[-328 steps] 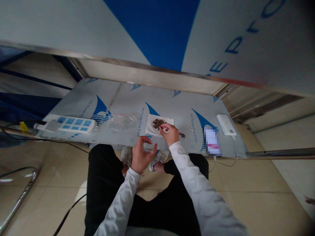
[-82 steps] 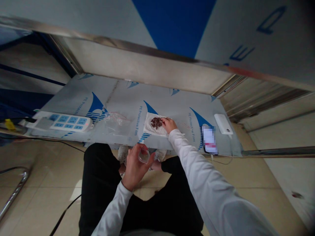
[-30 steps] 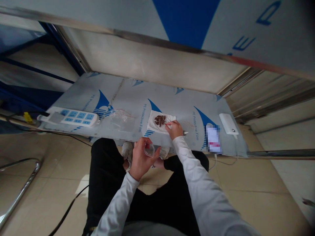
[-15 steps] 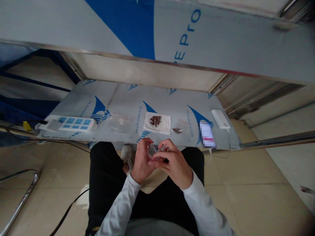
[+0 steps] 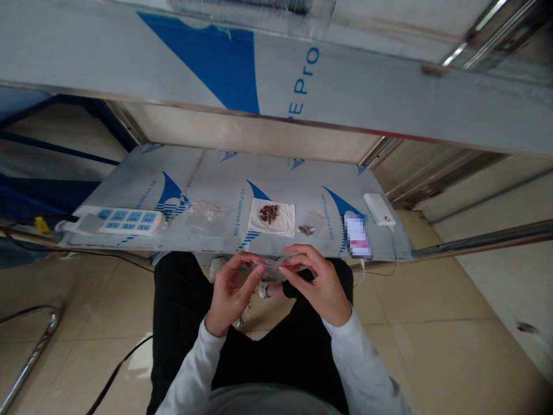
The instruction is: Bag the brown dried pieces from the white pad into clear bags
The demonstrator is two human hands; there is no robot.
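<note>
My left hand (image 5: 233,290) pinches one side of a small clear plastic bag (image 5: 273,271) between thumb and fingers. The opposite side is pinched by my right hand (image 5: 317,282), so the bag stretches between them just in front of the shelf edge, above my lap. Beyond it, a white cloth or paper square (image 5: 283,222) lies on the shelf with a heap of small brown screw-like pieces (image 5: 268,214) on top. A clear bag of similar brown pieces (image 5: 307,230) rests to its right. Further left lies a clear bag with small pale pieces (image 5: 208,214).
The film-covered metal shelf (image 5: 224,173) holds a white power strip (image 5: 125,221) at left, and a phone (image 5: 358,236) and white power bank (image 5: 379,209) with cables at right. A higher metal panel (image 5: 194,98) overhangs the back. A chrome tube leg (image 5: 32,363) stands at lower left.
My hands have moved apart, and the bag is now spread between them rather than bunched in close fingers. The camera view has shifted slightly.
</note>
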